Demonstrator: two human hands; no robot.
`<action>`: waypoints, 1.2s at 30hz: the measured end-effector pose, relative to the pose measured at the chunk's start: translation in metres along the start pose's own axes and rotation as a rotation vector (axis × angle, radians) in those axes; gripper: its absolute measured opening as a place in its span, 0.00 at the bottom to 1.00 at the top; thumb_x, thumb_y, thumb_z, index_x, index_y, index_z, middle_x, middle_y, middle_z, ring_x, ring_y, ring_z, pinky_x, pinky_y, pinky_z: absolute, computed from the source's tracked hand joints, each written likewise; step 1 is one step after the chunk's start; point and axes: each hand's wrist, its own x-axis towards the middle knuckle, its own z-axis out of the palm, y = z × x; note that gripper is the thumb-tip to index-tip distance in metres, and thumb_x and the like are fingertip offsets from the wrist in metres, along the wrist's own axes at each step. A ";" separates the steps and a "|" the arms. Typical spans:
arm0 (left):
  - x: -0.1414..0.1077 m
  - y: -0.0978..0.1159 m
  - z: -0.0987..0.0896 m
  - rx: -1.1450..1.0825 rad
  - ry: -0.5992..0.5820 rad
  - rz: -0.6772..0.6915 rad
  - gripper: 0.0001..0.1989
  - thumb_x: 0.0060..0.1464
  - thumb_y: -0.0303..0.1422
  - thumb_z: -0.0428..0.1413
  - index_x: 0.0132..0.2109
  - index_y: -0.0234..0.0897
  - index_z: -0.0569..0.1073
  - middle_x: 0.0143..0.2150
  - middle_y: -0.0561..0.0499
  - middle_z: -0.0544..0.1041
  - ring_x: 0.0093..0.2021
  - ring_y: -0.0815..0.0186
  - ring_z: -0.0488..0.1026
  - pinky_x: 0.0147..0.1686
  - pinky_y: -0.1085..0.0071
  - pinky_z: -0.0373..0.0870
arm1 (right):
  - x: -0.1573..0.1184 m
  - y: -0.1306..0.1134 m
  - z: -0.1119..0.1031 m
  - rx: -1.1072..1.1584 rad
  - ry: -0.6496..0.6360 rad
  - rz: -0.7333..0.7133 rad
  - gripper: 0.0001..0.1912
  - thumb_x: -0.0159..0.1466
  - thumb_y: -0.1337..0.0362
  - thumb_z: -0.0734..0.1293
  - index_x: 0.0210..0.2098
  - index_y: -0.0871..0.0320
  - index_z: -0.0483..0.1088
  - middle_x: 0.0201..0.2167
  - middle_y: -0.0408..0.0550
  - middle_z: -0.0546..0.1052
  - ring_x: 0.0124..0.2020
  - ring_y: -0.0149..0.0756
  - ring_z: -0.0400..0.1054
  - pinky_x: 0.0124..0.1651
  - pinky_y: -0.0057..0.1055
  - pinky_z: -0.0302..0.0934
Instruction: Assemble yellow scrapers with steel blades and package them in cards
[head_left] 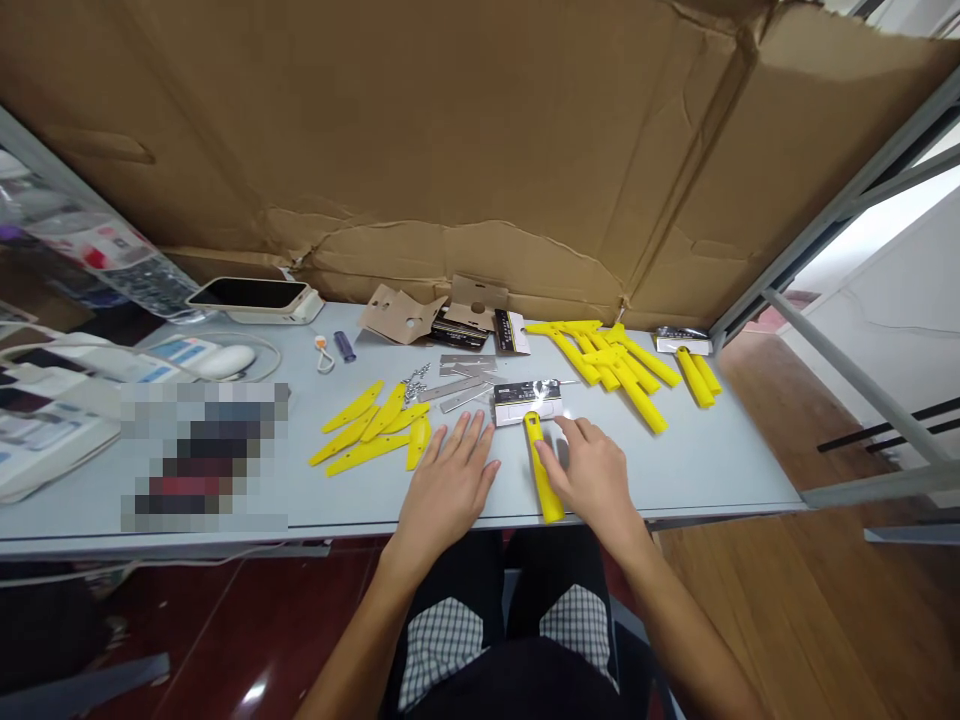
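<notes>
Her right hand rests loosely open against the long yellow plastic scraper handle on the pale table, left hand flat and empty; it looks light, stiff, best gripped mid-shaft.

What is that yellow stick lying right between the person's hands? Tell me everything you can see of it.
The yellow handle is a long, narrow bar of bright, smooth-looking plastic with a small hole near its far end. It lies flat on the pale table, running from the packet of blades toward the near edge. The right hand rests against its right side, thumb touching it; the left hand lies flat, apart from it.
</notes>
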 end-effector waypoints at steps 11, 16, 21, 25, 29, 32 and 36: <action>0.000 -0.003 0.001 -0.017 0.058 0.027 0.27 0.76 0.38 0.48 0.72 0.26 0.69 0.77 0.35 0.66 0.77 0.40 0.63 0.73 0.38 0.61 | 0.025 -0.035 0.006 -0.032 -0.176 -0.058 0.25 0.74 0.59 0.61 0.69 0.55 0.66 0.53 0.56 0.77 0.44 0.50 0.78 0.38 0.40 0.67; -0.003 -0.007 -0.003 -0.197 0.232 0.000 0.21 0.74 0.37 0.53 0.64 0.27 0.76 0.68 0.33 0.76 0.69 0.41 0.72 0.69 0.40 0.68 | 0.012 -0.021 0.003 0.009 -0.208 -0.147 0.26 0.70 0.66 0.61 0.66 0.60 0.68 0.51 0.59 0.76 0.44 0.49 0.76 0.42 0.40 0.69; -0.005 -0.009 -0.008 -0.335 0.306 -0.032 0.14 0.72 0.35 0.55 0.58 0.34 0.78 0.59 0.38 0.81 0.61 0.47 0.77 0.61 0.45 0.76 | -0.024 0.007 -0.005 0.128 -0.154 -0.178 0.30 0.70 0.70 0.59 0.71 0.60 0.64 0.52 0.59 0.74 0.41 0.44 0.75 0.45 0.41 0.72; -0.005 -0.011 -0.006 -0.288 0.273 -0.012 0.13 0.72 0.36 0.55 0.56 0.37 0.79 0.58 0.40 0.82 0.61 0.44 0.76 0.60 0.42 0.75 | -0.041 0.048 -0.016 0.171 -0.047 -0.104 0.30 0.71 0.70 0.59 0.72 0.57 0.65 0.52 0.57 0.74 0.41 0.44 0.76 0.47 0.44 0.74; -0.004 -0.012 -0.004 -0.286 0.282 -0.015 0.13 0.72 0.36 0.55 0.56 0.37 0.79 0.58 0.39 0.82 0.61 0.44 0.76 0.60 0.43 0.75 | -0.032 0.109 -0.033 0.078 0.142 -0.019 0.27 0.71 0.66 0.61 0.68 0.58 0.70 0.50 0.58 0.75 0.43 0.48 0.76 0.49 0.46 0.73; -0.004 -0.012 -0.004 -0.293 0.287 -0.012 0.13 0.71 0.36 0.56 0.56 0.37 0.79 0.58 0.40 0.81 0.61 0.44 0.77 0.61 0.43 0.74 | -0.013 0.154 -0.046 -0.018 0.255 0.049 0.27 0.70 0.64 0.62 0.66 0.59 0.73 0.48 0.59 0.76 0.43 0.50 0.76 0.50 0.46 0.72; -0.005 -0.013 -0.003 -0.310 0.284 -0.019 0.12 0.71 0.37 0.56 0.56 0.40 0.79 0.58 0.40 0.81 0.61 0.45 0.77 0.62 0.44 0.73 | 0.015 0.193 -0.056 -0.102 0.292 0.133 0.27 0.69 0.63 0.62 0.64 0.60 0.76 0.47 0.61 0.77 0.44 0.53 0.75 0.52 0.48 0.71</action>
